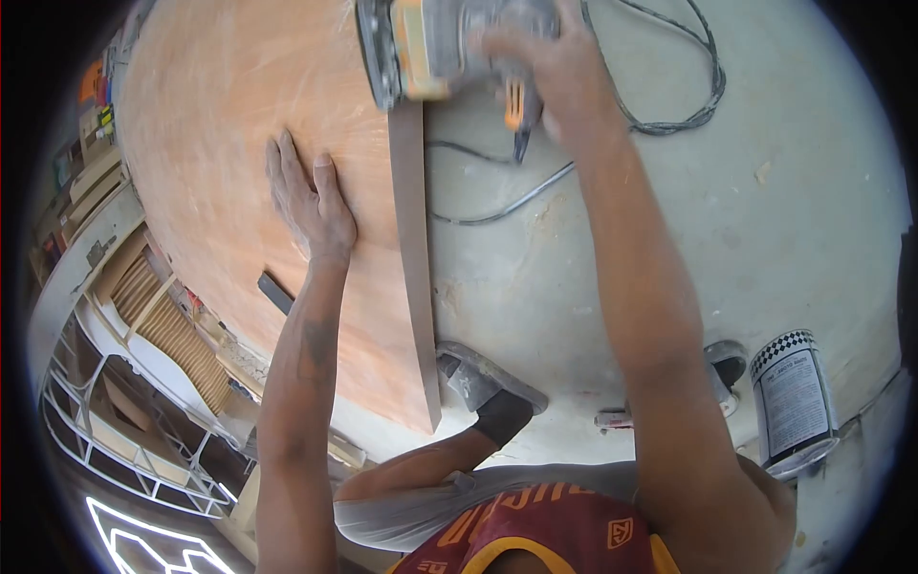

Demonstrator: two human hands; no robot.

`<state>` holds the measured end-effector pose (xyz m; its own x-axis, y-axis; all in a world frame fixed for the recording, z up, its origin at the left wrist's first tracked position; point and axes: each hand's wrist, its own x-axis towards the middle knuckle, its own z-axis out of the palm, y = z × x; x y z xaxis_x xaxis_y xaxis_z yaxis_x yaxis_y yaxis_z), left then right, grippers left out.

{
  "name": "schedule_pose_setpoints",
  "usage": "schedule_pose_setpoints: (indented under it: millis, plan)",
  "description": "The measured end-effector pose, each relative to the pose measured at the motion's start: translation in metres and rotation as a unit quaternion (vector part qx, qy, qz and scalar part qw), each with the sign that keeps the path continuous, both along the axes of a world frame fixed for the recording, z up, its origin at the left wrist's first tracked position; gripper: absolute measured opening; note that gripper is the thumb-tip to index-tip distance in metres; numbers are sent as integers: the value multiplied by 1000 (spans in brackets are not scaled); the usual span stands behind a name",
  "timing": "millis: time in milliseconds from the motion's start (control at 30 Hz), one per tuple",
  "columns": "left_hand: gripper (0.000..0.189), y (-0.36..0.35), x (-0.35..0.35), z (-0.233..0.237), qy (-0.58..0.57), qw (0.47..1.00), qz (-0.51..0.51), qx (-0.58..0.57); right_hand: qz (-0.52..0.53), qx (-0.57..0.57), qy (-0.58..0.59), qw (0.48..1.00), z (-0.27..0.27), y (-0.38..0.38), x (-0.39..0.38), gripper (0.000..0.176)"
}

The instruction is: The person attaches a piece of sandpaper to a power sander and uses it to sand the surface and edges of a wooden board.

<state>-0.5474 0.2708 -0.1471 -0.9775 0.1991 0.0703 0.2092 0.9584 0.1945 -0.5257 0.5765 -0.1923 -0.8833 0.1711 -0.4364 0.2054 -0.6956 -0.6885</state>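
My left hand (314,203) lies flat on a broad board (210,105) with a pale orange, dusty surface, its fingers stretched towards the far side. At the top of the view my right hand (564,81) is wrapped round a power sander (435,48), slightly blurred. The sander is tipped on its side, with its pad against the board's right edge near the far end. An orange and black part (517,115) hangs below the sander. On the board, left of my left forearm, rests a small dark strip (276,292).
A black cable (712,96) loops over the grey floor (813,210) at right. A labelled can (794,397) stands near my right arm. My shoe (492,373) is beside the board's near corner. Slatted and curved frames (172,325) lie at left.
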Motion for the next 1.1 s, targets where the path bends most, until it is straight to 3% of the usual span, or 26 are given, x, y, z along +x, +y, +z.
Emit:
schedule_pose_setpoints:
  millis: [33,100,200,267,467,500,700,800,933,1000,1100]
  plan:
    - [69,1,-1,-1,1,1000,0,6,1,5,4,1000,-3,-6,9,62]
    - [69,0,-2,-2,2,1000,-2,11,2,222,8,975,-12,-40,56,71]
    - [68,1,-2,-2,4,1000,-13,13,-16,200,42,979,0,-74,107,72]
    - [68,2,-1,0,-1,1000,0,8,6,122,14,992,10,-80,118,72]
    - [68,0,-1,0,3,1000,-3,1,-11,177,77,981,3,-41,57,66]
    - [68,1,-1,1,5,1000,-2,0,-17,141,73,987,3,-39,53,65]
    - [67,1,-1,0,5,1000,1,2,56,116,2,992,13,-78,123,73]
    - [68,2,-1,0,2,1000,-1,13,32,157,28,987,11,-90,134,73]
    - [69,0,-2,-3,-1,1000,10,10,15,151,46,987,7,-54,81,71]
    - [70,-1,-2,0,1,1000,-2,2,-27,230,107,967,0,-38,52,67]
    - [70,-2,-2,-2,5,1000,2,1,-17,177,101,979,7,-34,46,70]
